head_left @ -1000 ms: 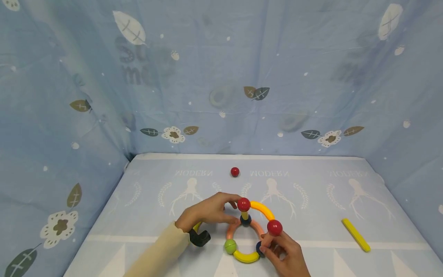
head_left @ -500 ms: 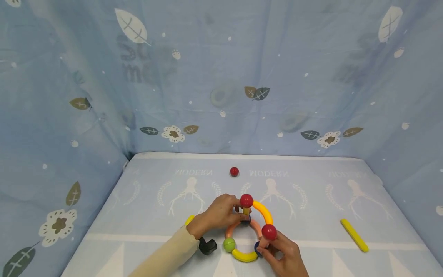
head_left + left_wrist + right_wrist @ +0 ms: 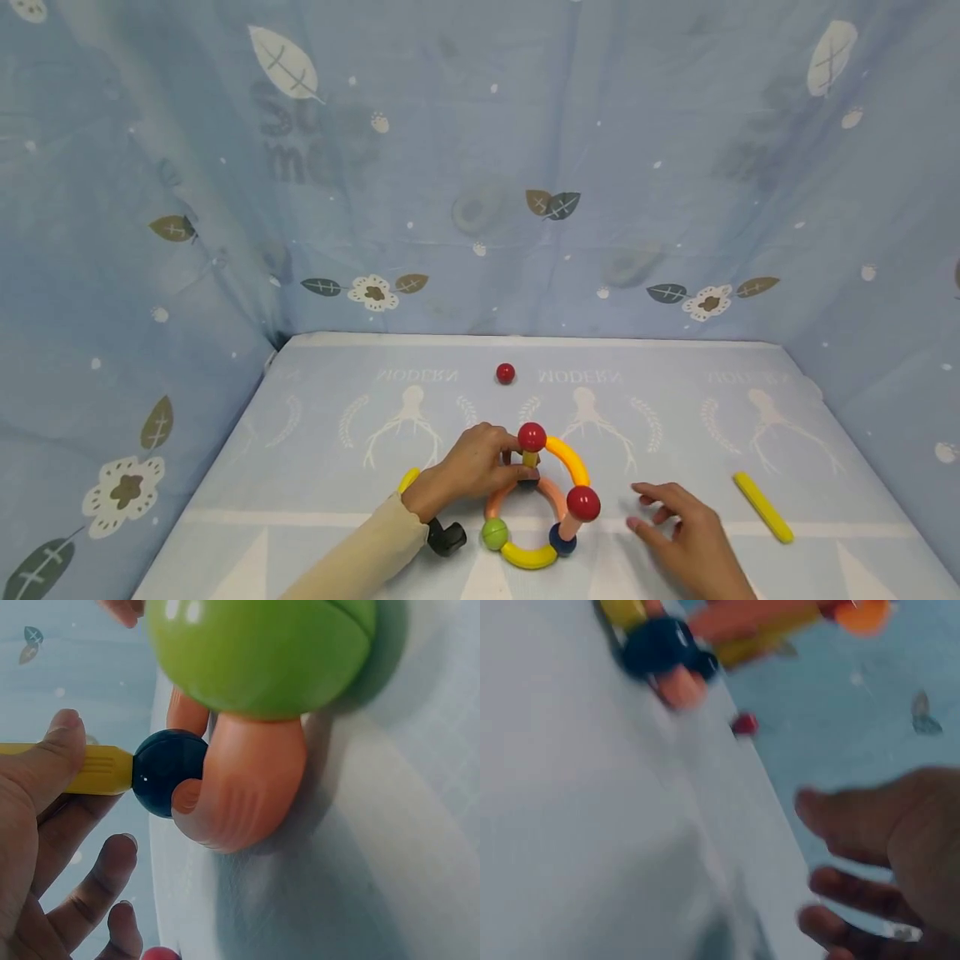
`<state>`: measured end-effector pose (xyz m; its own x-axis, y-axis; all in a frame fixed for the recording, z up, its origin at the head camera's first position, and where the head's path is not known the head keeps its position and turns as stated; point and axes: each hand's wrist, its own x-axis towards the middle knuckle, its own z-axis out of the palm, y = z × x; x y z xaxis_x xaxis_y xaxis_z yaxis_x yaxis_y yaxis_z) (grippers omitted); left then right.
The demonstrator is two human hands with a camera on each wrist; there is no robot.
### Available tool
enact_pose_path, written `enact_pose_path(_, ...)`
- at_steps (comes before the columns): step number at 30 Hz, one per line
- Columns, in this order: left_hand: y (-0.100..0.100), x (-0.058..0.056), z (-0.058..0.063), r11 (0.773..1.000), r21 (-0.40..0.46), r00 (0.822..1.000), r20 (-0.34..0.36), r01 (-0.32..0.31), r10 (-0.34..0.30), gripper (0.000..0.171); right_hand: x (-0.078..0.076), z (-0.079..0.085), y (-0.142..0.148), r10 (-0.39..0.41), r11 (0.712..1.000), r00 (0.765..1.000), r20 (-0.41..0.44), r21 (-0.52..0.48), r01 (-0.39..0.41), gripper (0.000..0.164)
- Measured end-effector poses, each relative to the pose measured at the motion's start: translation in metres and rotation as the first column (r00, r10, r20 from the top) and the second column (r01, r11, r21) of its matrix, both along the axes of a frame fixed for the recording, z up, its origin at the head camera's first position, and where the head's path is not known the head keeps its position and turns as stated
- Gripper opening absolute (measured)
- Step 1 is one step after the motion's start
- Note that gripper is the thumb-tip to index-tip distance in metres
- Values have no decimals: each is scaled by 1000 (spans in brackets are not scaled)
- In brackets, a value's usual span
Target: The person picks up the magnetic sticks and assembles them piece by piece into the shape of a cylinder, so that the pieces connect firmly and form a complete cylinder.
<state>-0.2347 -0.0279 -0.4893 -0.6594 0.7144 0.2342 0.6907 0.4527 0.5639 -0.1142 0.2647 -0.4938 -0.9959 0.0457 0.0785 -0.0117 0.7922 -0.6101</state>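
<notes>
A ring of curved orange and yellow rods joined by a green ball and dark blue balls lies on the table. Two straight rods rise from the blue balls, each topped by a red ball, and a curved yellow-orange rod bridges the tops. My left hand pinches the upright yellow rod between thumb and fingers, just by its blue ball. To the right of the structure, my right hand is apart from it, fingers loosely bent and holding nothing.
A yellow stick lies on the right of the table. One loose red ball sits near the back edge. Beside the left wrist lie a black curved piece and a yellow piece. Patterned blue cloth encloses the table.
My right hand has let go of the orange upright and moved right. My left hand has shifted slightly right and now pinches the yellow upright.
</notes>
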Motion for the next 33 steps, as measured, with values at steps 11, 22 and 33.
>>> enact_pose_path(11,-1,2,1,1000,-24,1000,-12,-18,17,14,-4,-7,88,-334,907,936,116,311,285,55)
enact_pose_path(22,-1,2,-1,999,-15,999,-8,-39,39,14,0,-3,74,-339,938,912,233,163,307,55)
enact_pose_path(33,-1,4,-2,999,3,999,-8,-51,51,12,26,26,34,-204,926,973,105,-303,227,41)
